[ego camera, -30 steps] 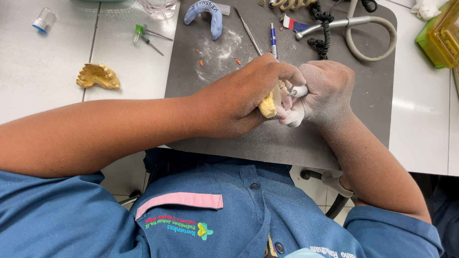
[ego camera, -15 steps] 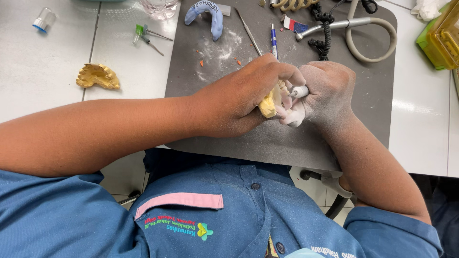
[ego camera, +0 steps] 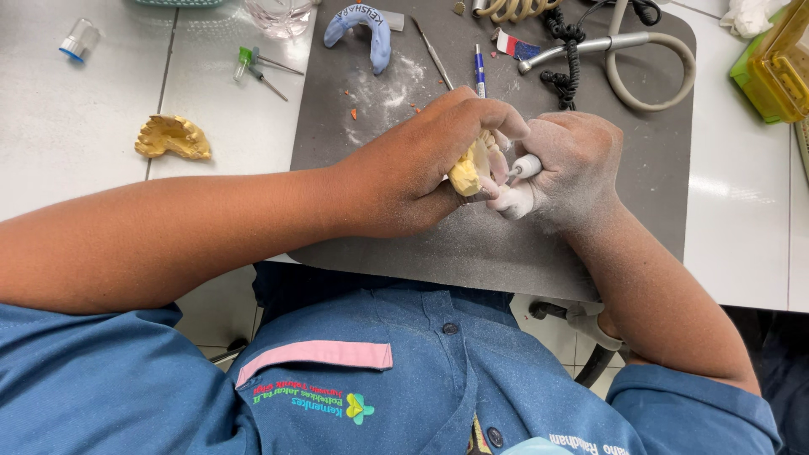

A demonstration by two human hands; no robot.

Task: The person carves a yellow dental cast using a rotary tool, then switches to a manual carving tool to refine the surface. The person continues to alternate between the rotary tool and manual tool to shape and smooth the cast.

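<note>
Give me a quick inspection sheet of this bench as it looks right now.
Surface: grey mat dusted with white powder, on a white tiled bench.
Job's things: yellow dental cast; white handpiece.
Clutter: second yellow cast, blue tray, pen, vial.
Hands: left hand grips the cast; right hand, powder-coated, holds the handpiece.
Cables: coiled black cord, grey hose.
Surroundings: yellow-green box.

Yellow dental cast [ego camera: 466,171] mostly hidden inside left hand [ego camera: 419,165]
</note>
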